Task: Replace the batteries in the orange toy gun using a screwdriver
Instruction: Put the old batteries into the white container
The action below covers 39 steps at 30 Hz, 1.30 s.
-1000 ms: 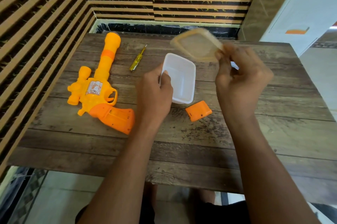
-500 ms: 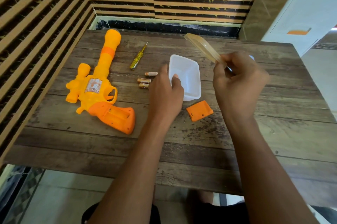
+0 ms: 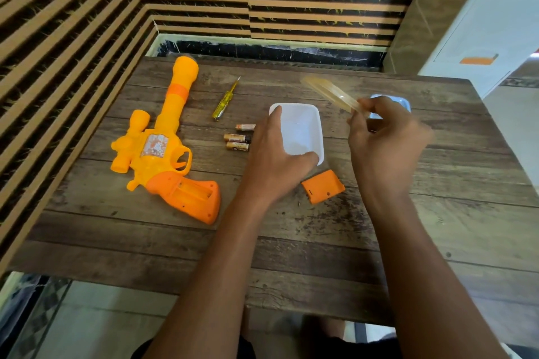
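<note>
The orange toy gun lies on its side at the left of the wooden surface, barrel pointing away from the person, the battery bay in its grip open and seemingly empty. A yellow-handled screwdriver rests just beyond it, untouched, and three batteries lie loose side by side between the gun and the left hand. That hand holds the white tub by its left side, forefinger on the far rim and thumb at the near edge. The orange battery cover sits just in front of the tub. To the right, the right hand pinches a translucent lid by one edge, tilted in the air above the surface; a blue tray shows partly behind it.

The gun looks like hollow moulded plastic: light, stiff and fairly slick, best steadied by the body near the trigger guard so the open bay faces up. The batteries are smooth cylinders likely to roll, and are best pinched across the middle.
</note>
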Available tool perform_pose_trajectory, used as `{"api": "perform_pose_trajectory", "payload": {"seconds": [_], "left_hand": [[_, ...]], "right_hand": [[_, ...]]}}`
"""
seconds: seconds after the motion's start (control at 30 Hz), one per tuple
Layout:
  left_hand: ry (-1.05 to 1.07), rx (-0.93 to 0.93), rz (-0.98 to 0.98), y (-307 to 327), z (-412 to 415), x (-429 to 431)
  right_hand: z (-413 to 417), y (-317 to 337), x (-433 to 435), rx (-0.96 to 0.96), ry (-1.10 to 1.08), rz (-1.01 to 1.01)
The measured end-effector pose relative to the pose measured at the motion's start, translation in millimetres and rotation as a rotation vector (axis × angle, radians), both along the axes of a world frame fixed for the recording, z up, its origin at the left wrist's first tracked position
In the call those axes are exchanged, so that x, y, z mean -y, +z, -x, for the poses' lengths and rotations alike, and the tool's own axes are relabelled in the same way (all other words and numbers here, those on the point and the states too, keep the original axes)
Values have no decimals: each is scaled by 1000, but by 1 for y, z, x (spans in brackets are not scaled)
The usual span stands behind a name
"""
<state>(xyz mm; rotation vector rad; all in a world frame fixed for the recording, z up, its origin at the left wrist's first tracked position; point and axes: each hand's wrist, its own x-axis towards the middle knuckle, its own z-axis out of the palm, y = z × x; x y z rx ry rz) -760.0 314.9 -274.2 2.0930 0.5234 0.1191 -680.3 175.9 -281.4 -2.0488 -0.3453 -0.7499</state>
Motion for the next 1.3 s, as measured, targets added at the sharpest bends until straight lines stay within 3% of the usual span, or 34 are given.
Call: {"api": "perform_pose_trajectory", "payload": {"seconds": [0.37,0.57,0.87,1.0,1.3], "left_hand": [[-92,-8,-36,-3,3,-12],[91,169,-144,6,10,-27],[-71,-6,-587,-6,13,-42],[-119,-94,-621,-9,15,-40],[-15,-85,-600,-3,17,-43]], "right_hand": [[3,12,-11,9,2,-17],[4,20,-40,5,86,17],[-43,35,-97,-71,221,445],[-57,36,-111,-137,241,604],[-59,37,-128,-183,226,803]]}}
